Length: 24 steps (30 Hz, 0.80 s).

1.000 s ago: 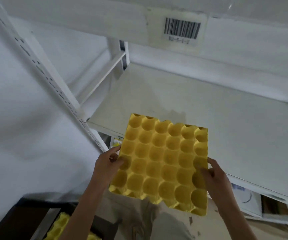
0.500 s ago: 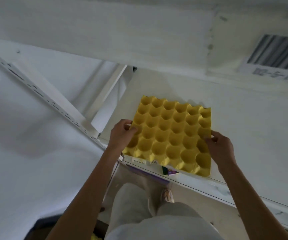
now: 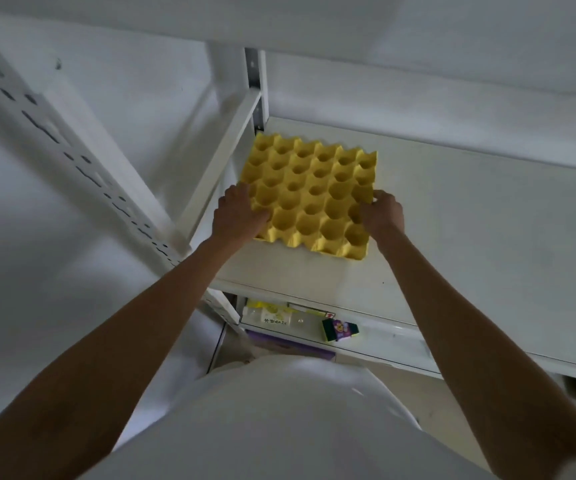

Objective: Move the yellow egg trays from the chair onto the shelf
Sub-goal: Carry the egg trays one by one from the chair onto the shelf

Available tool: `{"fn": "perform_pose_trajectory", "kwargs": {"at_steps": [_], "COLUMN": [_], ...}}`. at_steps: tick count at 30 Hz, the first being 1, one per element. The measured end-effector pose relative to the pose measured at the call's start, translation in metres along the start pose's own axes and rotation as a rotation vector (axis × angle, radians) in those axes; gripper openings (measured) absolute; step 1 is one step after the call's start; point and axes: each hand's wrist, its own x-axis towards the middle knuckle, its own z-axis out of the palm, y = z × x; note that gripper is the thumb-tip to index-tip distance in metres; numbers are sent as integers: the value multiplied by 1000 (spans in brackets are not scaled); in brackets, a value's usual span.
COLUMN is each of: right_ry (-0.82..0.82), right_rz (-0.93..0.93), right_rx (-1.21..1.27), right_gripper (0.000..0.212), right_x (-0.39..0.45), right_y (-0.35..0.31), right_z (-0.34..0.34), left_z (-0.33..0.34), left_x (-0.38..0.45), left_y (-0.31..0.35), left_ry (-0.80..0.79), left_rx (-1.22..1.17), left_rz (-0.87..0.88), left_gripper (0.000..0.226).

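Note:
A yellow egg tray (image 3: 311,195) lies flat on the white shelf board (image 3: 470,230), in its far left corner beside the rear upright. My left hand (image 3: 238,213) rests on the tray's left edge with fingers laid over the cups. My right hand (image 3: 382,211) grips the tray's right edge, fingers curled into the cups. The chair is out of view.
A slotted white upright (image 3: 72,147) runs diagonally at the left, with a side rail (image 3: 220,168) next to the tray. The shelf above overhangs the top of the view. On the lower shelf lie a pale packet (image 3: 272,315) and a small green and purple box (image 3: 340,330).
Both hands carried the tray up from in front of the shelf, over its front edge, and pushed it deep into the left corner, where it now lies flat.

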Motion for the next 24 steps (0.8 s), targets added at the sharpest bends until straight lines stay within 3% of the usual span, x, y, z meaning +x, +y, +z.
{"fn": "perform_pose_trajectory", "kwargs": {"at_steps": [8,16,19,24], "right_ry": [103,-12,31,-42], "right_rz": [-64,-138,-349,-912], "right_rx": [-172,-381,-529,-777], "right_gripper": [43,63,74,77], "right_x": [-7,-9,-15,-49], "right_y": [7,6,11,30], "right_z": [16,-5,-13,-20], "left_z": [1,-3,4,25], "left_x": [-1,-12,-24,-77], "left_y": [-14,-6,-5,11], "left_ry": [94,29,65,194], "left_rx": [-104,-59,63,269], "left_rz": [65,60,117,88], "left_gripper": [72,85,88,83]}}
